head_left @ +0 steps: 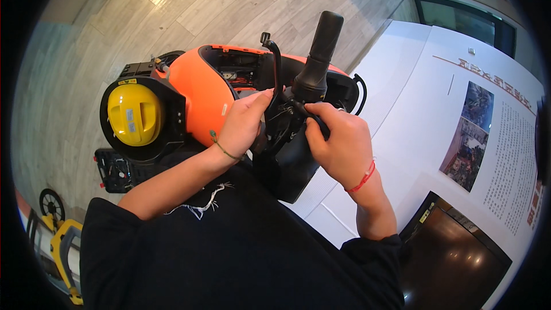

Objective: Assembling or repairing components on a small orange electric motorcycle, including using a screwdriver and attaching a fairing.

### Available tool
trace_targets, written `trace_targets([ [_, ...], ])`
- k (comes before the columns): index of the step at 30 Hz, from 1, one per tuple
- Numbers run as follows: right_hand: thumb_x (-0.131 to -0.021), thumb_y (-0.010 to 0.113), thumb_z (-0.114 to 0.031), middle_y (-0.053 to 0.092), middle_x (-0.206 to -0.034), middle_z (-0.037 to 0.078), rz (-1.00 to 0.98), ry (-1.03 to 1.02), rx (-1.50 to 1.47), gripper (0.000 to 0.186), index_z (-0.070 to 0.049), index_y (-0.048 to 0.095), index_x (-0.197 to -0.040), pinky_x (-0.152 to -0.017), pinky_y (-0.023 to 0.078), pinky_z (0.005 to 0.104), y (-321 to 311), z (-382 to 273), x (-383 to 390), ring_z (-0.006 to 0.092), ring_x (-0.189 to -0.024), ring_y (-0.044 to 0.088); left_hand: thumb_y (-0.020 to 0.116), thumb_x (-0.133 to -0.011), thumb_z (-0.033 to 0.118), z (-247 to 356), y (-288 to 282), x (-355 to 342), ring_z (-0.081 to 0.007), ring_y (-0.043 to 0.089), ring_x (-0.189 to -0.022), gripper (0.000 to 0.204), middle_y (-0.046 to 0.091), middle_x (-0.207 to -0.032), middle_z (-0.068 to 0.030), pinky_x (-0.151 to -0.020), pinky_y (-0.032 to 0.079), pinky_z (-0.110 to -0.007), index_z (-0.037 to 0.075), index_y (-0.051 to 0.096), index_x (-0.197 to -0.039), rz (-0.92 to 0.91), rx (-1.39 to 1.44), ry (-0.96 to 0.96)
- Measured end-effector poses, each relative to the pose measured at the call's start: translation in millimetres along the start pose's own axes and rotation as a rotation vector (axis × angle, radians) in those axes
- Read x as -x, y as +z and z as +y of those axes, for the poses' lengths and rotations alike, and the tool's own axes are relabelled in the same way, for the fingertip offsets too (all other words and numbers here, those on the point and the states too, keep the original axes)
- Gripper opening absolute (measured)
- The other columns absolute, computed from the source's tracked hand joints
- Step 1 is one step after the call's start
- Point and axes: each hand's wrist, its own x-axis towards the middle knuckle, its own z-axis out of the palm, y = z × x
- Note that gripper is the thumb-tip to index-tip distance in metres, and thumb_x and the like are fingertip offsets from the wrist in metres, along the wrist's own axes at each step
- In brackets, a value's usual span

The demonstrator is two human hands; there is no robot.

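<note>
In front of me stands an orange scooter [198, 95] with its body partly opened, showing black inner parts and wiring. A black rubber handlebar grip [327, 37] points up and away from the bars. My left hand [244, 123] is closed, its thumb and fingers pinched at the lower end of a curved black lever [277, 66]. Just right of it, below the rubber grip, my right hand [341, 140] has its thumb and index finger closed around a black handlebar part [320, 126]. My fingers hide much of that part. Thin dark wires show between the hands.
A yellow hard-hat-shaped item [135, 115] sits in a black recess on the scooter's left. Beneath it lies an open black tool case [115, 169] on the wood-look floor [155, 14]. To the right are a white display wall [410, 115] and a dark screen [453, 258].
</note>
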Motion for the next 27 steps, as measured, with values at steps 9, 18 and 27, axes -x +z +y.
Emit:
trace_targets([
  [9, -0.074, 0.057, -0.011, 0.06, -0.066, 0.016, -0.038, 0.033, -0.094, 0.016, -0.004, 0.061, -0.087, -0.053, 0.046, 0.0366, -5.5, 3.4, 3.1, 0.0316, -0.057, 0.058, 0.036, -0.094, 0.035, -1.8, 0.2, 2.1, -0.0009, 0.026, -0.04, 0.04, 0.042, -0.055, 0.0081, -0.038, 0.019, -0.017, 0.009, 0.053, -0.119, 0.014, -0.074, 0.028],
  [18, -0.087, 0.047, -0.007, 0.056, -0.067, 0.005, -0.169, 0.421, -1.028, 0.024, 0.002, 0.05, -0.11, -0.049, 0.037, 0.0175, -6.3, 9.7, 33.8, 0.0055, -0.055, 0.051, 0.044, -0.085, 0.01, -2.7, -26.7, 0.2, -0.0089, 0.051, -0.074, 0.025, 0.057, -0.092, -0.009, -0.06, 0.04, -0.02, 0.0, 0.052, -0.106, 0.173, 0.55, 0.028],
  [27, -0.082, 0.054, -0.001, 0.059, -0.069, 0.007, -0.216, 0.253, -0.859, 0.026, 0.002, 0.051, -0.107, -0.055, 0.044, 0.0216, 26.6, -25.0, 57.7, 0.0089, -0.06, 0.056, 0.037, -0.083, -0.007, 24.1, -24.2, 32.2, -0.0265, 0.049, -0.108, 0.019, 0.049, -0.113, -0.0195, -0.098, 0.038, -0.038, -0.001, 0.047, -0.098, -0.021, 0.852, 0.029],
])
